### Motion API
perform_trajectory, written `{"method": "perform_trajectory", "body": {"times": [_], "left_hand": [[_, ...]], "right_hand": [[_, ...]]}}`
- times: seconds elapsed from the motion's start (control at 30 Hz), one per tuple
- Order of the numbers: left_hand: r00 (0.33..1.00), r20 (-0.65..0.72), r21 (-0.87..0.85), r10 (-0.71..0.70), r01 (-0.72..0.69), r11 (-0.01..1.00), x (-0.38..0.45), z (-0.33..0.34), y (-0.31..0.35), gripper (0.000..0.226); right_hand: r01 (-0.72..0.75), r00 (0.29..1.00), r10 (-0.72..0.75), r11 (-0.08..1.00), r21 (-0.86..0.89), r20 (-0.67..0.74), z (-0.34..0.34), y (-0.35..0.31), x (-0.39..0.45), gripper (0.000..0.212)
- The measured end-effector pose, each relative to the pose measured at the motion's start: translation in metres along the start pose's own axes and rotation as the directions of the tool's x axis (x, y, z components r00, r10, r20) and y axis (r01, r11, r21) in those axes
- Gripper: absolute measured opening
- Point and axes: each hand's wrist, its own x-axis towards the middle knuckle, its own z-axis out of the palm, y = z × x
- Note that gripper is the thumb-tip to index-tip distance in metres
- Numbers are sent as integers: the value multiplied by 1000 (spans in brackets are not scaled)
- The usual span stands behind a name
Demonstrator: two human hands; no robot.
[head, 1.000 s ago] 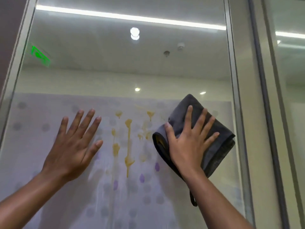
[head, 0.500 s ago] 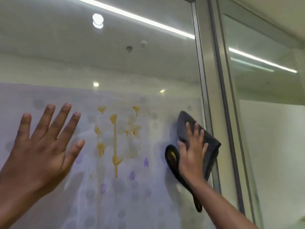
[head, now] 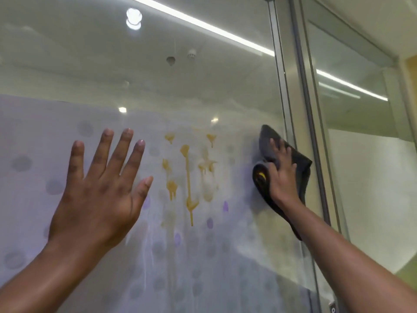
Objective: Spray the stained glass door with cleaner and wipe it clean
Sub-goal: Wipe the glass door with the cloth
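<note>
Left hand, fingers spread wide and holding nothing, flat against the tall frosted-dot glass door, probably as a brace; yellow-orange drip stains at centre, unwiped; right hand, fingers extended, pressing a folded dark grey microfibre cloth beside the right-hand metal frame.

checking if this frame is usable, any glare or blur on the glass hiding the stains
Head view: ceiling light strips and round spots show bright in the upper glass door, well above the yellow stains, which stay readable. Slight softness on the right hand and dark cloth; the left hand is fairly sharp. Wide-angle lens tilts the door frame.
</note>
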Motion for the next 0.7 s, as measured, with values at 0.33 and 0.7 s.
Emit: {"method": "perform_trajectory", "body": {"times": [0.33, 0.7], "left_hand": [[1000, -2, -6, 12, -12, 1000, 0, -8, 3, 72], [999, 37, -13, 0, 0, 1000, 1, -11, 4, 71]], "right_hand": [[383, 912, -370, 923, -41, 176, 54, -57, -119, 71], [-312, 924, 314, 949, 43, -219, 70, -64, -136, 61]]}}
